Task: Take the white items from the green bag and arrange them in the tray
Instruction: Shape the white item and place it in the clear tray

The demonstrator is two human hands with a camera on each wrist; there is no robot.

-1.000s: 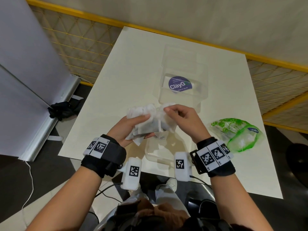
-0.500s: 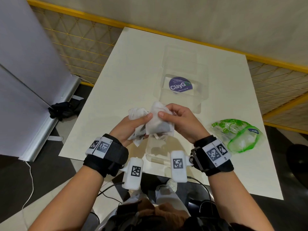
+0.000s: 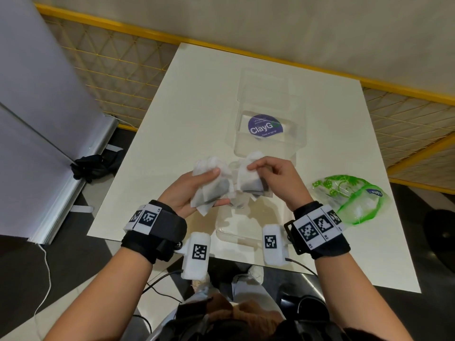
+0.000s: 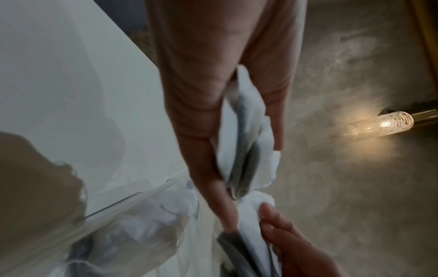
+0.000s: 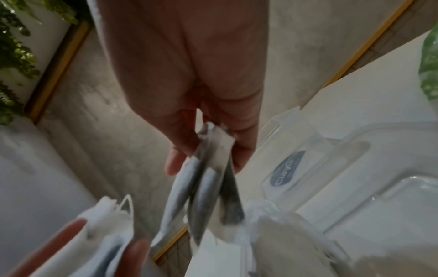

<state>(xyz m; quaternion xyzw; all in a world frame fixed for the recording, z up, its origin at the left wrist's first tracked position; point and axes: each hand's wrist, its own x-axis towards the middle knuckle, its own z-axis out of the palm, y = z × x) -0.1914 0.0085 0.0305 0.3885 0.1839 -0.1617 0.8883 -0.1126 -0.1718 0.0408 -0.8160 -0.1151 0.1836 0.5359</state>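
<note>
My left hand [image 3: 197,190] holds a bunch of white tea bags [image 3: 211,183] between thumb and fingers; the same bags [image 4: 244,142] show in the left wrist view. My right hand [image 3: 268,175] pinches a smaller bunch of white tea bags [image 3: 248,180] by their top edge, and those bags [image 5: 208,187] hang down in the right wrist view. Both hands are above a clear plastic tray [image 3: 236,230] at the table's near edge. The green bag [image 3: 349,198] lies on the table to the right of my right wrist.
A clear lid with a purple ClayGo sticker [image 3: 263,126] lies on the white table [image 3: 192,114] beyond the hands. A grey panel [image 3: 37,107] stands to the left, with a black object [image 3: 91,166] on the floor by it. Yellow railings edge the far side.
The single clump of tea bags held by both hands has been pulled apart into two bunches, one in each hand, and the hands have moved slightly apart.
</note>
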